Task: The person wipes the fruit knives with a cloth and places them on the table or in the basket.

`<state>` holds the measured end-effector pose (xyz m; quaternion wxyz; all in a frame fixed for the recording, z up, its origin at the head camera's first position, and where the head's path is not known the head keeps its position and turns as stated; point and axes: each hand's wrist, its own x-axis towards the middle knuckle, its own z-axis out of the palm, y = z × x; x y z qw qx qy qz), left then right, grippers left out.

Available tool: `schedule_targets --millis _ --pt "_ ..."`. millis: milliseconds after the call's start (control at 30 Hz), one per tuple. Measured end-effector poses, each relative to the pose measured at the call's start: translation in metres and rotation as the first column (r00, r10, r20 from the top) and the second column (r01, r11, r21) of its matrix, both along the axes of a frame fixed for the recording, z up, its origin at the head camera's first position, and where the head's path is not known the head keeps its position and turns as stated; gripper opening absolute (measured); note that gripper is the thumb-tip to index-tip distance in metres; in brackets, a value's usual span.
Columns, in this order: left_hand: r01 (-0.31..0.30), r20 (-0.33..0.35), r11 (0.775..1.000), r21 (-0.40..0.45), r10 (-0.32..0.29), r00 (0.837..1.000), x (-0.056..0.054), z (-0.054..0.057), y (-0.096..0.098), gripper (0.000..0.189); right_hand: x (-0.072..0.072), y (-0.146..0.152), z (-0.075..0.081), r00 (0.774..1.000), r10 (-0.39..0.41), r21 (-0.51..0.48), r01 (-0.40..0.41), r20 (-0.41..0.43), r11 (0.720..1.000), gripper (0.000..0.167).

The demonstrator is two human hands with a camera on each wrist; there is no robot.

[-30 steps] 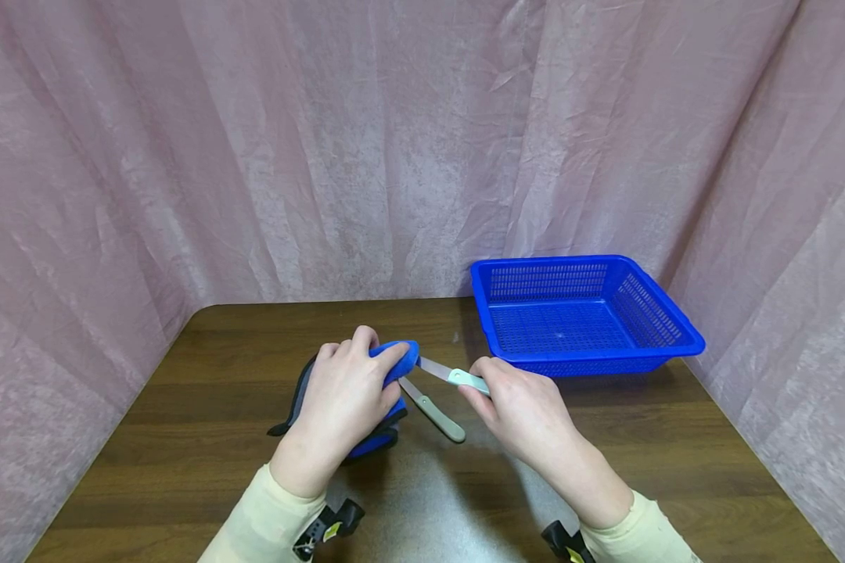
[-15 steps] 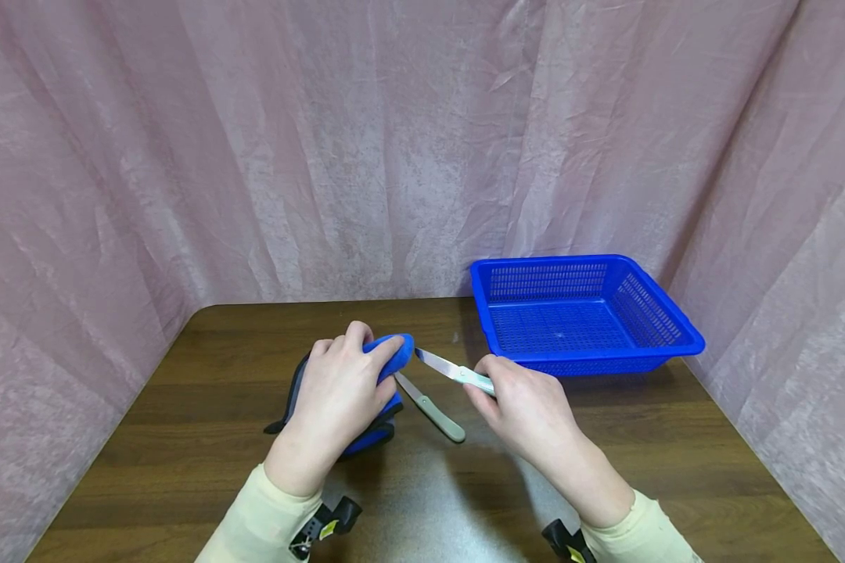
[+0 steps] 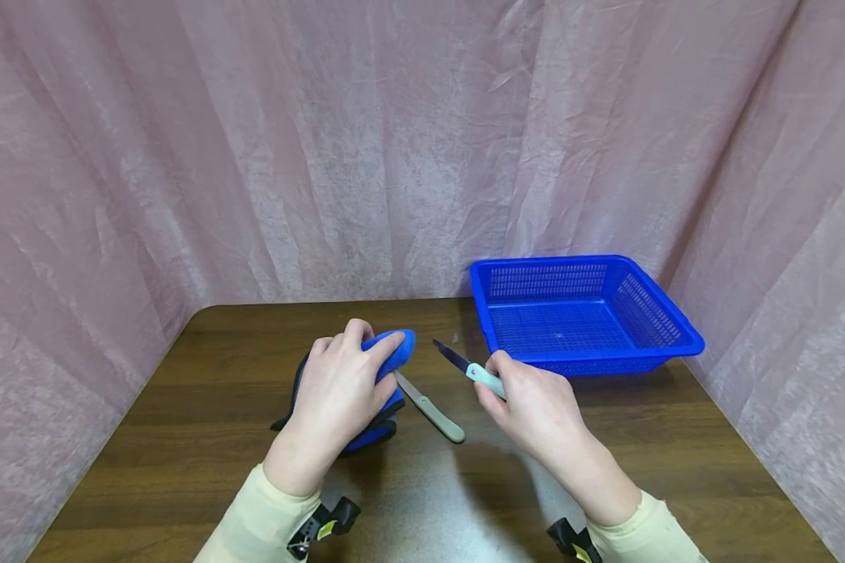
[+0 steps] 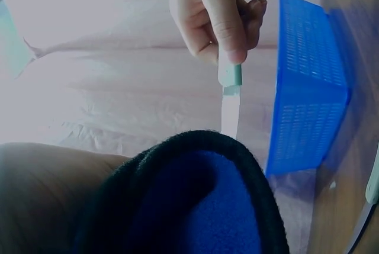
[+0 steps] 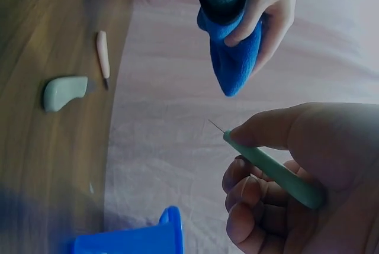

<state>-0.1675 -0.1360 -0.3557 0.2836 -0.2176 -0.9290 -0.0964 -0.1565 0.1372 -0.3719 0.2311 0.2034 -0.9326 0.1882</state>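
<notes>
My left hand (image 3: 341,391) grips a folded blue cloth (image 3: 393,352) with black edging, its thumb and fingers bunching one end. In the left wrist view the dark-edged cloth (image 4: 195,201) fills the foreground. My right hand (image 3: 538,399) holds a small knife (image 3: 486,380) by its mint-green handle, thumb along it in the right wrist view. The blade points at the cloth with a gap between them. A second knife (image 3: 438,418) with a grey-green handle lies on the table between the hands, its blade tip hidden by the cloth and left hand.
A blue plastic basket (image 3: 584,360) stands at the back right of the wooden table (image 3: 239,367), just beyond my right hand. In the right wrist view a slim pale-pink handled tool (image 5: 103,55) lies on the table. Pink curtains (image 3: 394,156) hang behind.
The knife in my right hand has drawn away from the cloth, rightward, and its blade has turned from bright to dark. My left hand with the cloth has shifted slightly left and away from me.
</notes>
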Motion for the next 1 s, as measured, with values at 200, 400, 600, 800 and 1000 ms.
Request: schedule_targets --millis 200,400,600,800,1000 --pt "0.01 0.024 1.0 -0.001 -0.009 1.0 0.001 -0.001 -0.002 0.047 -0.003 0.01 -0.001 0.998 0.009 0.009 -0.008 -0.056 1.0 0.019" --pt "0.017 0.053 1.0 -0.024 -0.016 0.998 0.001 -0.001 -0.005 0.049 -0.01 0.024 0.001 0.99 0.008 0.047 -0.002 -0.144 0.999 0.024" --pt "0.028 0.076 0.997 -0.066 -0.023 0.997 0.002 -0.003 -0.008 0.049 -0.015 0.035 0.006 0.996 -0.044 0.089 0.051 -0.084 0.995 0.016" --pt "0.042 0.051 0.996 -0.077 -0.038 0.998 0.005 -0.007 -0.008 0.049 -0.018 0.042 0.009 0.995 -0.055 0.121 0.065 -0.082 0.991 0.012" --pt "0.046 0.046 0.996 -0.072 -0.043 0.998 0.007 -0.009 -0.008 0.049 -0.022 0.047 0.006 0.988 -0.096 0.109 0.11 -0.121 0.988 0.019"
